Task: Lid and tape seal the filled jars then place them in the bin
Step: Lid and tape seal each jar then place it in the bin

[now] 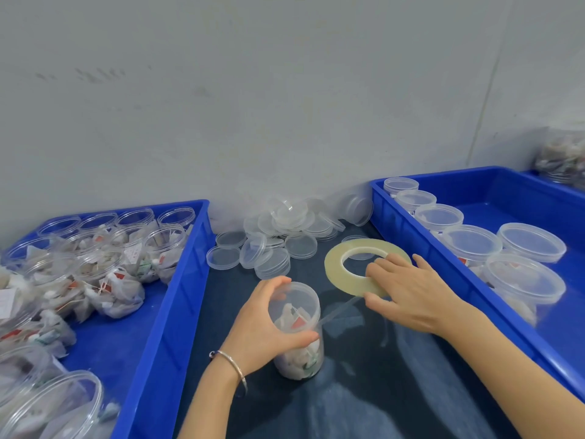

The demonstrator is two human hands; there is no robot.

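Left hand (pixel 264 324) wraps around a clear plastic jar with a translucent lid (pixel 297 331) — thumb across the near side, fingers curled over the lid edge on the far left. Jar stands upright on the dark blue table mat (pixel 364 391), centre of the scene, packed with white sachets; one shows a red patch. Silver bangle (pixel 232 369) sits on the left wrist.

Right hand (pixel 411 296) lies on a large flat ring of pale yellowish clear tape (pixel 338 267), just right of and beyond the jar. Fingers spread over the ring's near right part, fingertips reaching into the centre hole, thumb at the outer rim — pressing it more than clasping it. A thin clear tape strip (pixel 338 310) runs from the ring by the thumb to the jar's side below the lid.

Far centre, against the grey wall (pixel 285 90): loose heap of clear round plastic lids (pixel 278 236) on the mat.

Left: blue plastic bin (pixel 177 280) holding open, unlidded clear jars (pixel 136 248) stuffed with sachets, some tipped over.

Right: second blue plastic bin (pixel 443 264) with lidded jars (pixel 471 245) lined along its left wall, two more to their right.
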